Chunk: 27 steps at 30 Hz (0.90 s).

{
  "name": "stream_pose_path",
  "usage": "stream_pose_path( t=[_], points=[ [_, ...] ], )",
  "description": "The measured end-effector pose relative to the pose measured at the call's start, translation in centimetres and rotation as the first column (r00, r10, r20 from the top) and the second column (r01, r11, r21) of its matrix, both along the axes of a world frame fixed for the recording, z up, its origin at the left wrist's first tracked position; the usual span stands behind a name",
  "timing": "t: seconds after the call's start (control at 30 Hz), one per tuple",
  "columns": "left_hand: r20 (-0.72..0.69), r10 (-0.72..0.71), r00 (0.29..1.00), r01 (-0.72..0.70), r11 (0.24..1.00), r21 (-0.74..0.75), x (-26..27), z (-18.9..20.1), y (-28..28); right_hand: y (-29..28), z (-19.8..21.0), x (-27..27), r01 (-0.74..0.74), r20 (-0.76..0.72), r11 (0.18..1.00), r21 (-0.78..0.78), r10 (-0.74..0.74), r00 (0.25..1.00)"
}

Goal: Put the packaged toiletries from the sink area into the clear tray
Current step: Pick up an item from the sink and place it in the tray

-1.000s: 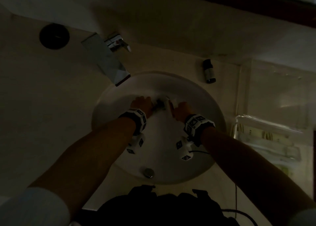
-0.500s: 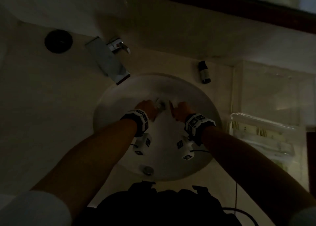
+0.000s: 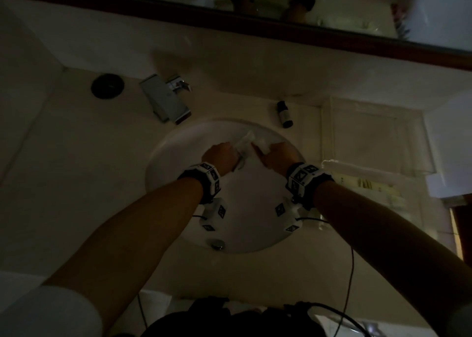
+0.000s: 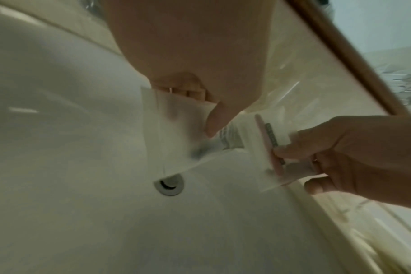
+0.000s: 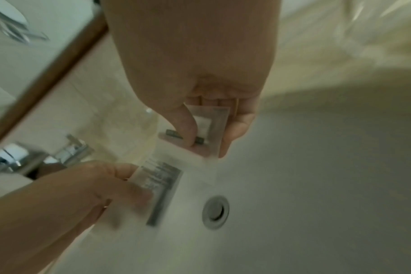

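Both hands are over the white sink basin [image 3: 178, 183]. My left hand [image 3: 222, 155] pinches a long translucent white packet [image 3: 244, 142] between thumb and fingers; the left wrist view shows that packet [image 4: 176, 133] hanging above the drain [image 4: 169, 185]. My right hand [image 3: 278, 155] pinches a smaller clear packet [image 3: 263, 144]; the right wrist view shows this packet [image 5: 209, 129] with a small white pad and a dark strip inside. The clear tray [image 3: 413, 142] stands on the counter right of the basin.
A chrome faucet [image 3: 166, 101] reaches over the basin's far left rim. A small dark bottle [image 3: 284, 114] lies between basin and tray. A black round disc [image 3: 107, 89] sits far left. Several packaged items [image 3: 370, 186] lie at the tray's near side. A mirror's brown frame [image 3: 332, 40] runs along the back.
Both hands have risen from the bottom of the basin with a packet each, and the packets now show past the fingers. The head view has tilted up toward the mirror.
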<state>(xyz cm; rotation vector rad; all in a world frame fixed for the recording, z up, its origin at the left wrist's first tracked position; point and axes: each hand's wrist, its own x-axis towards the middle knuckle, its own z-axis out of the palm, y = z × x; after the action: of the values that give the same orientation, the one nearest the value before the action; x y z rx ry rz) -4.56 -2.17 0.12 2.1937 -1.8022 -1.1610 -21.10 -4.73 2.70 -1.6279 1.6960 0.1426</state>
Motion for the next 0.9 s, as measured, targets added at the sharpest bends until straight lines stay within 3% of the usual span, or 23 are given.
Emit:
stream_pose_path(
  t=[0.23, 0.63, 0.77, 0.9],
  points=[
    [-0.097, 0.021, 0.995, -0.032, 0.992, -0.119, -3.2, 2.9, 1.0, 1.5, 4.8, -4.5, 0.133, 0.154, 0.989, -0.066, -0.122, 0.981],
    [-0.066, -0.099, 0.993, 0.082, 0.970, -0.229, -11.3, 7.4, 2.8, 4.4, 7.5, -14.7, 0.352, 0.317, 0.926, -0.138, -0.295, 0.901],
    [-0.046, -0.112, 0.993, 0.098, 0.966, -0.240, -13.8, 7.6, 2.7, 5.1, 7.6, -18.6, 0.398, 0.256, 0.907, -0.137, -0.356, 0.899],
    [-0.019, -0.135, 0.991, 0.126, 0.960, -0.251, -16.1, 8.8, 2.9, 6.3, 7.9, -21.9, 0.308, 0.116, 0.944, -0.117, -0.295, 0.948]
  ],
)
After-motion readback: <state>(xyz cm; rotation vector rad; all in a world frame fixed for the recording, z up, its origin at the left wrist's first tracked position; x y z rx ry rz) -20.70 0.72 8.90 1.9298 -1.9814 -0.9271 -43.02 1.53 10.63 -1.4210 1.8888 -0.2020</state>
